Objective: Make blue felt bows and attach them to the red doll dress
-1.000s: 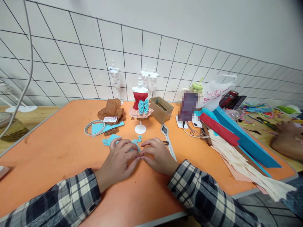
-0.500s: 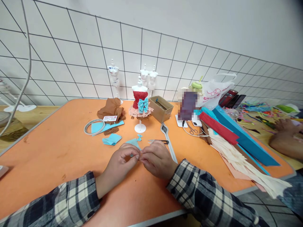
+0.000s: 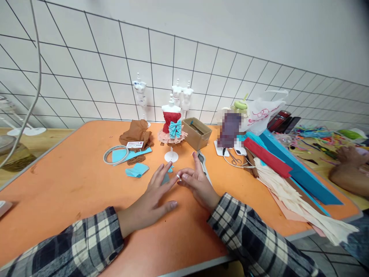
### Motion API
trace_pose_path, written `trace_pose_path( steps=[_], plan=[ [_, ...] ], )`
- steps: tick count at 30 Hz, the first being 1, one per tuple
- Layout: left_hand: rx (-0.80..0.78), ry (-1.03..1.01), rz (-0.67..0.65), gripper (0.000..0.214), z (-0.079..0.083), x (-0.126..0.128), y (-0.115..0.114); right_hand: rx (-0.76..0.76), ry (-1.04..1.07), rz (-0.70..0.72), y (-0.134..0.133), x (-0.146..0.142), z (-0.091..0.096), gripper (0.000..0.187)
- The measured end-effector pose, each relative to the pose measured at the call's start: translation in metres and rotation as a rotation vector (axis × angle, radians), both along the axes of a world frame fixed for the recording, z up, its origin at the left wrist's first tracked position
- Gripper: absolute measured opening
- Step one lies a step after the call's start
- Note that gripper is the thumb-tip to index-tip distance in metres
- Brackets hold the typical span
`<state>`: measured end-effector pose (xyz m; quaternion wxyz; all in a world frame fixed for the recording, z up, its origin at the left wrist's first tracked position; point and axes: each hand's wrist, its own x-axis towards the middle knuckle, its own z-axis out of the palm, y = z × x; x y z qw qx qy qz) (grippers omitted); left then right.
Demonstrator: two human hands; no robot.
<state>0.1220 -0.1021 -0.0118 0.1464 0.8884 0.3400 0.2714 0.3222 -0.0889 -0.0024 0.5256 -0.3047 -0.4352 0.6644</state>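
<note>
My left hand (image 3: 152, 194) is open above the table, its fingers stretched out and the thumb apart. One of its fingertips meets my right hand (image 3: 197, 182), which pinches a small white piece (image 3: 178, 176) while its index finger points up. Whether that piece also sticks to the left finger, I cannot tell. Just beyond stands a small dress form (image 3: 172, 119) with a red top, pink ruffled skirt and a blue bow (image 3: 175, 129). A small blue bow (image 3: 171, 169) lies partly hidden behind my fingers, beside blue paper (image 3: 165, 179).
On the orange table (image 3: 72, 181), a roll of tape (image 3: 116, 155), brown crumpled paper (image 3: 135, 132) and a blue scrap (image 3: 137, 170) lie left. A cardboard box (image 3: 197, 133), scissors (image 3: 235, 158) and coloured paper strips (image 3: 268, 157) are right. Another person's arm (image 3: 348, 171) rests far right.
Both hands were pinched together over the table. Now the left fingers have spread and the right index finger has lifted, with a small white piece showing between the hands.
</note>
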Motion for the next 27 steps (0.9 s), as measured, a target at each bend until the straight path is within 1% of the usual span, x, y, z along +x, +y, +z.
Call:
trace_pose_path(
  steps=[2, 5, 9, 12, 14, 16, 18, 20, 21, 23, 27],
  plan=[
    [0.037, 0.073, 0.033, 0.074, 0.0, 0.001, -0.001, -0.02, 0.003, -0.027, 0.0, 0.0, 0.0, 0.11],
    [0.071, 0.116, 0.05, 0.078, 0.0, 0.0, 0.0, -0.032, -0.052, -0.044, 0.0, 0.001, -0.001, 0.112],
    [0.101, 0.159, 0.057, 0.079, 0.001, 0.001, 0.0, -0.019, -0.08, -0.025, 0.001, 0.002, 0.0, 0.106],
    [0.165, 0.223, 0.112, 0.07, 0.002, 0.004, -0.002, 0.038, -0.132, -0.024, 0.003, 0.004, 0.001, 0.096],
    [0.227, 0.252, 0.169, 0.063, 0.003, 0.006, -0.003, 0.085, -0.206, -0.047, 0.009, 0.012, 0.003, 0.088],
    [0.272, 0.254, 0.216, 0.061, 0.003, 0.007, -0.003, 0.141, -0.305, -0.112, 0.018, 0.025, 0.004, 0.082],
    [0.283, 0.25, 0.234, 0.064, 0.002, 0.007, -0.002, 0.177, -0.406, -0.198, 0.028, 0.041, 0.004, 0.078],
    [0.273, 0.253, 0.231, 0.065, 0.001, 0.006, -0.001, 0.173, -0.478, -0.218, 0.034, 0.053, 0.004, 0.073],
    [0.267, 0.259, 0.223, 0.065, 0.001, 0.006, 0.0, 0.172, -0.481, -0.219, 0.036, 0.055, 0.003, 0.07],
    [0.266, 0.27, 0.205, 0.064, 0.001, 0.005, 0.0, 0.17, -0.447, -0.184, 0.033, 0.052, 0.001, 0.071],
    [0.301, 0.281, 0.193, 0.062, 0.002, 0.006, -0.002, 0.162, -0.346, -0.008, 0.018, 0.028, -0.002, 0.087]
  ],
)
